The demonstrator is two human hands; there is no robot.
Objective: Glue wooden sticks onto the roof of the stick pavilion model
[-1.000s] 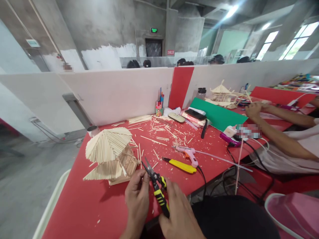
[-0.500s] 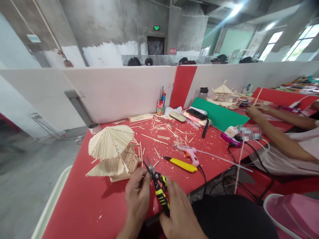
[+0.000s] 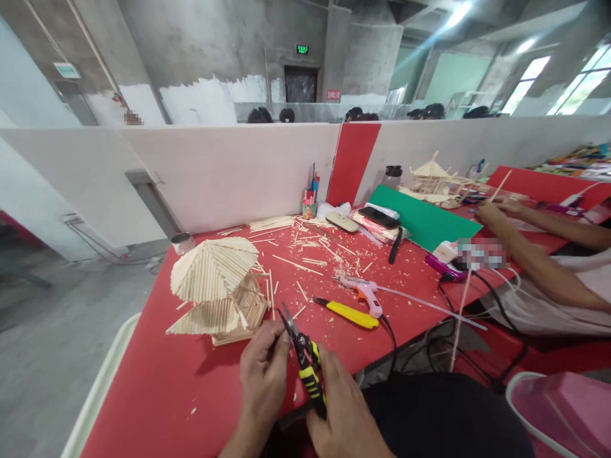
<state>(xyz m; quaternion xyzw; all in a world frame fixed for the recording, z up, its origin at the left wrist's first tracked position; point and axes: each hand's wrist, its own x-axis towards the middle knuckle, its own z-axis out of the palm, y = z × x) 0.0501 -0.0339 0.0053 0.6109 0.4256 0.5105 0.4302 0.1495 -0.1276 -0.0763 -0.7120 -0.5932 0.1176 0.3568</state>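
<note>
The right hand (image 3: 346,404) is wrapped partly closed around the black and yellow handles of the hand shears (image 3: 310,381), near the table's near edge. This grip leaves the blades free, and they point away from the body, slightly apart. The left hand (image 3: 262,369) has its thumb and fingertips closed in a pinch just beside these blades, which seems a good position for presenting a small piece to them; if such a piece is there, I cannot tell, because the fingers hide it.

The stick pavilion model (image 3: 214,270) stands towards the left edge of the red table (image 3: 157,381), so the hands have their own space beside it. Loose wooden sticks (image 3: 272,224) lie by the far edge, and more are scattered over the middle. The yellow utility knife (image 3: 353,314) and the pink glue gun (image 3: 367,294) rest near the right edge, within easy reach; the gun's nozzle points inward, while its cord goes over the edge.
</note>
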